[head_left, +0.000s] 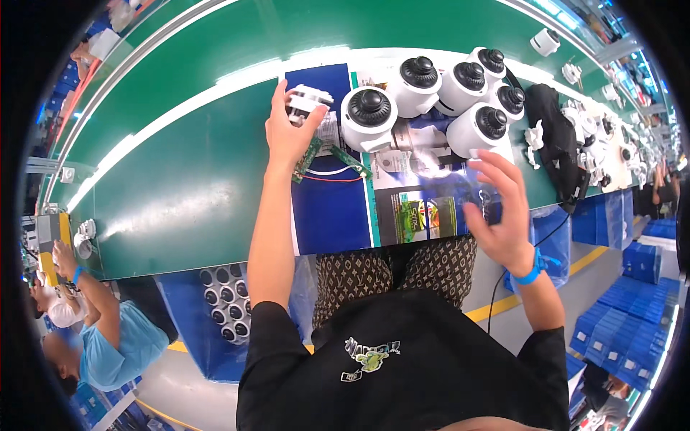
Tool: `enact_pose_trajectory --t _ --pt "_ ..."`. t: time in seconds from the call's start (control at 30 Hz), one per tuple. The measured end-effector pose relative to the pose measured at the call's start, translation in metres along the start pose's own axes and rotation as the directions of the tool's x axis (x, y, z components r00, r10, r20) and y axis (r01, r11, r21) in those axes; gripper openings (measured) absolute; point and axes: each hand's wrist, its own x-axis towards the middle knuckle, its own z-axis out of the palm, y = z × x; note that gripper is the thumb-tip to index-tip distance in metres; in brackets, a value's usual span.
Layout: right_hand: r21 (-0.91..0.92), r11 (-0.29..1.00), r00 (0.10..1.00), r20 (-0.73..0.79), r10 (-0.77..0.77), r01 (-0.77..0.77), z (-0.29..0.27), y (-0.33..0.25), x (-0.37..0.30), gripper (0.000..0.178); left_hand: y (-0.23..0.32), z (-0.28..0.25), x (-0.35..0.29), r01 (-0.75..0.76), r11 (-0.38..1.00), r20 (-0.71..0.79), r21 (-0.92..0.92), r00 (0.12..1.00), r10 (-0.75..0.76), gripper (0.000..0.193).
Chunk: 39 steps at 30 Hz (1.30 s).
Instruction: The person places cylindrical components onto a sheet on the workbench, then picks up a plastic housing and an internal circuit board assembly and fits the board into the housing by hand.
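Observation:
My left hand grips a small white plastic part between thumb and fingers, over the far end of a dark blue mat. Just below that hand lie green circuit boards joined to a white wire and a red wire. A white dome camera with a black top stands right of the held part. My right hand is raised near the table's front edge, its fingers apart and holding nothing. The nearest dome camera to it stands just beyond its fingertips.
Several more dome cameras cluster at the far right of the mats. A black cloth or bag lies beyond them on the green table. Below the front edge, a blue bin holds several cameras. A co-worker in blue sits at left.

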Motion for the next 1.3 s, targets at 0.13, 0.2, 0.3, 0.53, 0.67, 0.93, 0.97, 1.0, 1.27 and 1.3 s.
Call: enact_pose_trajectory --t 0.13,0.2,0.3,0.53,0.67,0.93,0.97,1.0,1.27,1.3 --pt "0.052 0.998 0.999 0.036 -0.027 0.025 0.054 0.0 0.058 0.075 0.001 -0.005 -0.001 -0.083 0.996 0.075 -0.014 0.994 0.084 0.07" --pt "-0.016 0.999 0.999 0.017 -0.04 0.04 0.085 0.007 0.083 0.082 0.003 -0.005 -0.002 -0.037 0.989 0.081 -0.145 0.995 0.049 0.066" --pt "0.037 0.999 1.0 0.016 -0.005 0.005 0.12 0.026 0.104 0.082 -0.007 -0.003 0.002 0.02 0.914 0.111 -0.405 0.993 0.028 0.06" --pt "0.127 0.992 0.943 -0.331 0.029 0.014 0.101 0.01 0.097 0.077 0.002 -0.019 0.005 -0.183 0.949 -0.068 -0.257 0.983 0.171 0.05" --pt "0.657 0.75 0.937 -0.303 0.172 0.074 0.094 -0.029 0.104 0.074 0.019 -0.03 0.004 -0.309 0.854 -0.043 -0.418 0.946 0.321 0.067" --pt "0.964 0.114 0.901 0.179 0.394 -0.241 0.167 -0.062 0.139 0.058 0.039 -0.036 -0.011 0.065 0.545 0.248 -0.836 0.93 0.271 0.138" --pt "0.962 0.012 0.901 0.25 0.355 -0.272 0.168 -0.063 0.141 0.059 0.04 -0.036 -0.012 0.028 0.441 0.174 -0.897 0.94 0.294 0.14" --pt "0.946 -0.043 0.883 0.316 0.348 -0.321 0.167 -0.063 0.143 0.058 0.034 -0.036 -0.009 0.019 0.415 0.157 -0.909 0.941 0.3 0.14" --pt "0.789 0.336 0.836 0.373 0.402 -0.514 0.162 -0.047 0.134 0.05 0.027 -0.055 -0.013 -0.492 0.746 -0.043 -0.449 0.846 0.532 0.11" --pt "0.631 0.605 0.874 0.368 0.318 -0.485 0.154 -0.025 0.129 0.044 0.022 -0.055 -0.018 -0.325 0.735 -0.081 -0.596 0.934 0.347 0.106"
